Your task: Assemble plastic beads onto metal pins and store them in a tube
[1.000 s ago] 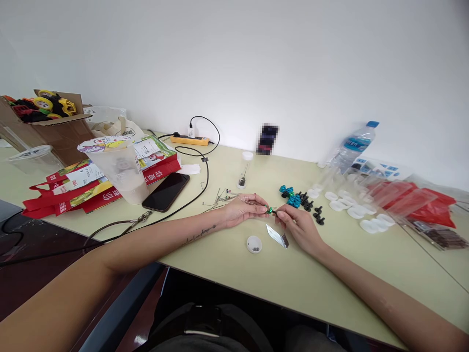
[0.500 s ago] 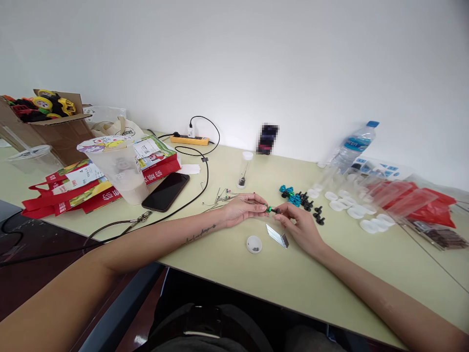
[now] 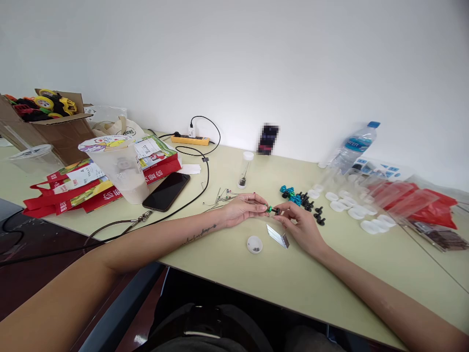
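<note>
My left hand [image 3: 246, 209] is closed, with thumb and fingertips pinching a small green metallic piece [image 3: 270, 209]. A black knob-like piece [image 3: 276, 211] lines up with it on the right, and the fingertips of my right hand [image 3: 301, 226] pinch that end. Whether the two pieces are joined is too small to tell. Thin metal pins [image 3: 222, 198] with small coloured ends lie behind my left wrist. Below my fingers are a row of thin silver rods [image 3: 277, 236] and a small white cap [image 3: 254, 244] holding tiny grey bits.
Behind stands a clear tube [image 3: 245, 171] with a white lid. To the right are blue parts [image 3: 287, 190], black parts [image 3: 319, 215], white caps [image 3: 356, 211] and a water bottle [image 3: 354, 146]. Leftward lie a phone [image 3: 166, 191], a drink cup [image 3: 124, 171] and a black cable [image 3: 207, 181].
Both hands keep nearly the same place and grip. A little more of the black piece shows between my fingertips. The whole view has shifted very slightly.
</note>
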Demonstrator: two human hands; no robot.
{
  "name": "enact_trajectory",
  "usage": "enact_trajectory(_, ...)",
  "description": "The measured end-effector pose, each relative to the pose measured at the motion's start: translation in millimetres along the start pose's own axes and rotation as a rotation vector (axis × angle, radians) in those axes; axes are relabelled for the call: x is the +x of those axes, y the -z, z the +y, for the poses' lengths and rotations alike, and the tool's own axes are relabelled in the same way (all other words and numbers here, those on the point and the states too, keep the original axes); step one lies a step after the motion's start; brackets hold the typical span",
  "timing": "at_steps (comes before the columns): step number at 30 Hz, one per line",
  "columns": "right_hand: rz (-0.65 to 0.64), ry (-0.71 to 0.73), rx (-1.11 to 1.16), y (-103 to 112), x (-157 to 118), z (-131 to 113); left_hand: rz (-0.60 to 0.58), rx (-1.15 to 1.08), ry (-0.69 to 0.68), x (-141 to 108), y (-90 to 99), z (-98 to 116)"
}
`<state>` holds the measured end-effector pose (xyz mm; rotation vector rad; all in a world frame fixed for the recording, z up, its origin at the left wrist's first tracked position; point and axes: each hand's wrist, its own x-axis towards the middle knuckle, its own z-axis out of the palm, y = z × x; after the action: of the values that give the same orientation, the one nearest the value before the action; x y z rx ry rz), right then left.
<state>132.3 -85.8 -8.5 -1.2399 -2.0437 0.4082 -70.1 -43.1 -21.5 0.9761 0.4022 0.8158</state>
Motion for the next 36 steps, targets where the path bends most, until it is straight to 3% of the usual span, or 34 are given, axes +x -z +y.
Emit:
enact_trajectory(10, -0.081, -0.017, -0.024, 4.0, 0.1, -7.9, -0.024, -0.004, -0.004, -0.9, -0.4, 0.2)
enact_trajectory(20, -0.016, -0.015, -0.004, 1.0, 0.0, -2.0, -0.014, 0.005, -0.001, -1.1, -0.3, 1.1)
enact_trajectory(29, -0.118, -0.01, 0.008, 3.8, 0.6, -7.2, -0.044, 0.015, -0.004, -1.0, 0.0, -0.2)
enact_trajectory(36, -0.01, -0.025, -0.016, 1.2, 0.0, -2.6, -0.012, -0.003, 0.006, 0.2, 1.2, -0.9)
